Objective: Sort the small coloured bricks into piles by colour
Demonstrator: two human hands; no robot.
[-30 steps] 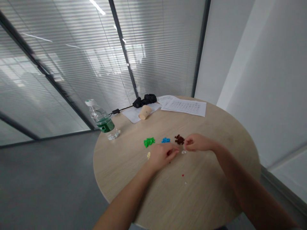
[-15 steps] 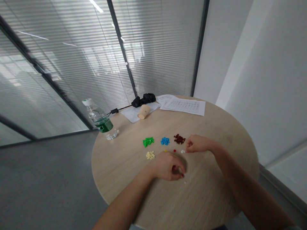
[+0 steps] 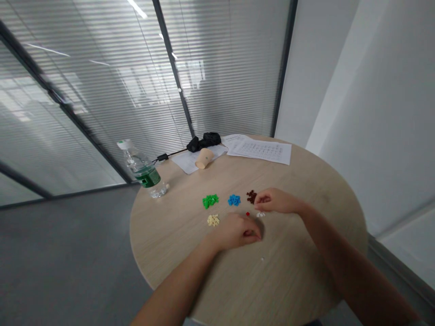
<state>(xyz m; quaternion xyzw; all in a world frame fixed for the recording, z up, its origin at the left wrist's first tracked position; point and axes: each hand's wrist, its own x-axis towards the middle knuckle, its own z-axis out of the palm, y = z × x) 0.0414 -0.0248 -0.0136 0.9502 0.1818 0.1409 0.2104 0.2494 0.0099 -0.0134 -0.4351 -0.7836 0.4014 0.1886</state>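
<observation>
Small coloured bits lie in piles on a round wooden table (image 3: 306, 280): a green pile (image 3: 210, 200), a blue pile (image 3: 234, 199), a dark brown pile (image 3: 251, 195) and a cream pile (image 3: 213, 220). A single red bit (image 3: 248, 213) and a few white bits (image 3: 260, 214) lie between my hands. My left hand (image 3: 237, 231) rests on the table with fingertips pinched together, close to the red bit. My right hand (image 3: 275, 201) is curled in a pinch right beside the brown pile, above the white bits. What either pinch holds is too small to make out.
A plastic water bottle (image 3: 142, 170) stands at the table's left edge. At the back lie a tipped paper cup (image 3: 204, 158), printed sheets (image 3: 261, 150) and a black bundle with a cable (image 3: 204, 141). One white bit (image 3: 262, 259) lies nearer me. Glass walls with blinds stand behind.
My left hand went from the piles toward me, then back up near the red bit; the loose red bit nearer me is gone. My right hand shifted left to the brown pile.
</observation>
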